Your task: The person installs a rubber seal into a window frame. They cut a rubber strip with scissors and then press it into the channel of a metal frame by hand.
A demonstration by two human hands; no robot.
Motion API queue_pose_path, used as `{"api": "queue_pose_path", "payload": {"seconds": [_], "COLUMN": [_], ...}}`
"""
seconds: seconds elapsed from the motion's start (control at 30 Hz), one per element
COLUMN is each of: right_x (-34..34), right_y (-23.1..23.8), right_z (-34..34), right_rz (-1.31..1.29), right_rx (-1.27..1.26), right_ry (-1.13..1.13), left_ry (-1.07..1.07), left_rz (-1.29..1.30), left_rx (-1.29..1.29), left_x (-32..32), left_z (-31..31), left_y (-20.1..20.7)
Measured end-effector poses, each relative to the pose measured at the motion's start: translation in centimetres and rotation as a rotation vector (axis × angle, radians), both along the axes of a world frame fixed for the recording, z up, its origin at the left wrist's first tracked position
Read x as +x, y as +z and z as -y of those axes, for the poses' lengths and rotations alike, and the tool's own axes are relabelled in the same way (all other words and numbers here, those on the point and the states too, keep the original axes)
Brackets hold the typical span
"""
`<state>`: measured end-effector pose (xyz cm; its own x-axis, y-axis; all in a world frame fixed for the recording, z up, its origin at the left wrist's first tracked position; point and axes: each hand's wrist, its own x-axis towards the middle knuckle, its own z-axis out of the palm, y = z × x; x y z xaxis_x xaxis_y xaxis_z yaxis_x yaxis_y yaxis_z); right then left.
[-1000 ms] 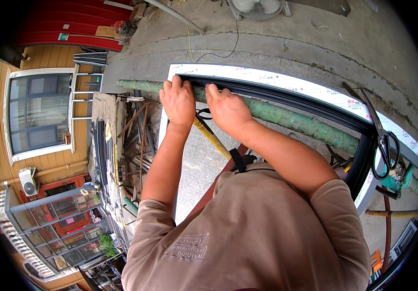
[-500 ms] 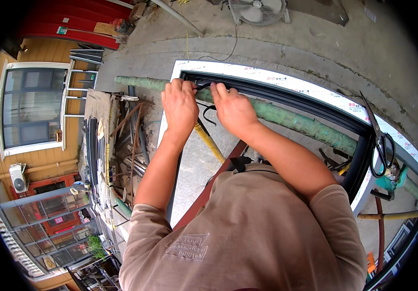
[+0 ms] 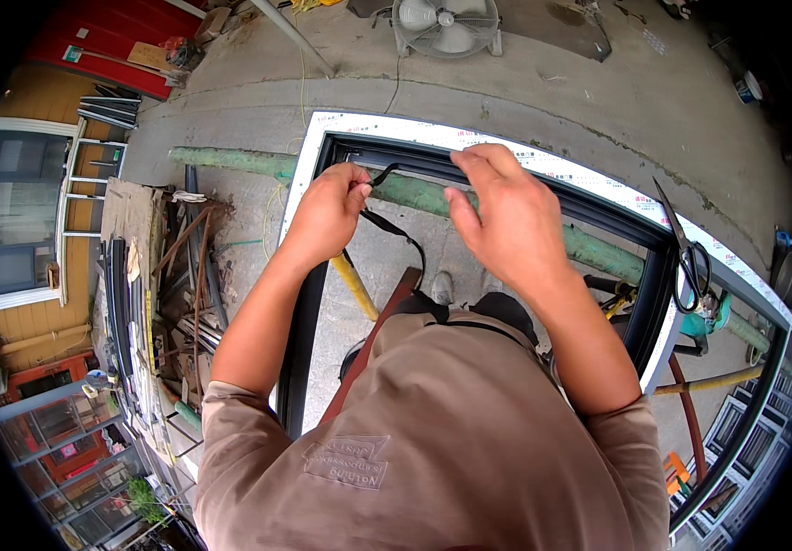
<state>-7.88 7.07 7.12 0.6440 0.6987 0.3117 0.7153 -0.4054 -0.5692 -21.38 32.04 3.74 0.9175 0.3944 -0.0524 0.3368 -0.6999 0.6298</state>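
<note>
Pinched between the thumb and fingers of my left hand (image 3: 327,213) is a thin black rubber strip (image 3: 387,172). A short piece curls up from the fingertips toward the frame, and a longer tail dangles below the hand through the opening. My right hand (image 3: 513,220) hovers over the far side of the frame, thumb and fingers apart, holding nothing. Both hands work over a window frame (image 3: 396,127) with a black grooved inner profile and printed white film on its outer face. Black-handled scissors (image 3: 687,248) lie on the frame's right corner.
Beneath the frame runs a scuffed green pole (image 3: 598,248), with a yellow bar (image 3: 352,286) near my left forearm. A floor fan (image 3: 446,23) stands at the far side. Scrap wood and metal lengths (image 3: 189,275) are piled at left. Another dark-edged frame (image 3: 754,367) extends at right.
My right hand has come off the strip and moved right, its fingers opening. The left hand has drawn slightly nearer to me, still pinching the strip. The view has shifted.
</note>
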Motion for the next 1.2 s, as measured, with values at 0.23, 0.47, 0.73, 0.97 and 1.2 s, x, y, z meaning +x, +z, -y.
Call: {"api": "queue_pose_path", "payload": {"seconds": [0.23, 0.47, 0.73, 0.97, 1.2], "right_x": [5.1, 4.1, 4.7, 6.3, 4.2], "right_y": [6.0, 3.7, 0.1, 1.2, 3.4], "right_z": [14.0, 25.1, 28.6, 28.5, 26.9], "right_rz": [0.12, 0.021, 0.078, -0.025, 0.092], "right_rx": [-0.192, -0.504, -0.581, -0.711, -0.592], "right_ry": [-0.515, -0.753, -0.767, -0.711, -0.577], "left_ry": [-0.015, -0.03, -0.053, 0.003, -0.013], "left_rz": [0.086, 0.157, 0.181, 0.226, 0.17], "left_rx": [-0.16, -0.177, -0.125, -0.185, -0.204], "left_x": [-0.5, -0.3, -0.1, -0.6, -0.5], "left_z": [-1.2, -1.0, -0.9, -0.9, -0.8], "left_y": [-3.3, -3.8, -2.5, -3.5, -3.4]}}
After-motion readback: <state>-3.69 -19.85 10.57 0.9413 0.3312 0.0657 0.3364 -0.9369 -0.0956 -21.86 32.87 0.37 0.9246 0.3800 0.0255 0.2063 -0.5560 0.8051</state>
